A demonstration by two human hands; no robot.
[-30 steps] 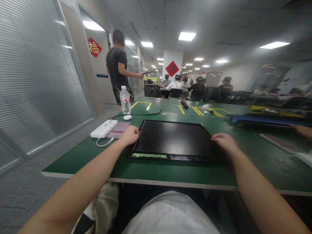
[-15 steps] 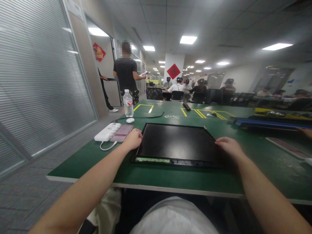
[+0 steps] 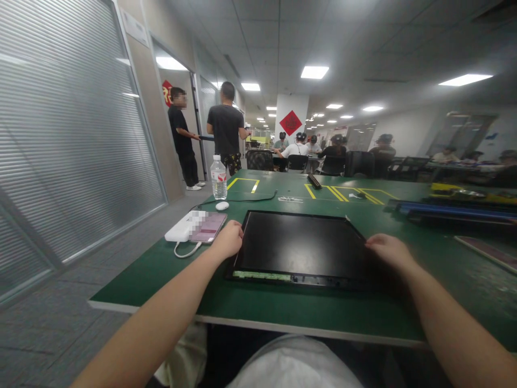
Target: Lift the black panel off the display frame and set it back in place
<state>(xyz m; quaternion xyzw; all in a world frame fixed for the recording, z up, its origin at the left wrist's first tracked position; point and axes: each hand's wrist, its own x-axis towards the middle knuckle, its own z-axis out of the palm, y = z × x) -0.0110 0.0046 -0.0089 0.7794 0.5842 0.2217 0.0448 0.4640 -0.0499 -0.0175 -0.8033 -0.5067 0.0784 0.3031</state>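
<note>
A flat black screen panel lies on the green table in front of me, with a thin green strip along its near edge. My left hand is curled round the panel's left edge. My right hand grips the right edge, fingers folded over it. Both forearms reach in from below.
A white power bank with a phone lies left of the panel, a white mouse and a water bottle behind it. Blue and black bars lie at the right. Two people stand by the glass wall; others sit further back.
The view has drifted left, so the panel and both hands sit further right and lower in frame. A second person has come into sight beside the standing one. My hands keep their hold.
</note>
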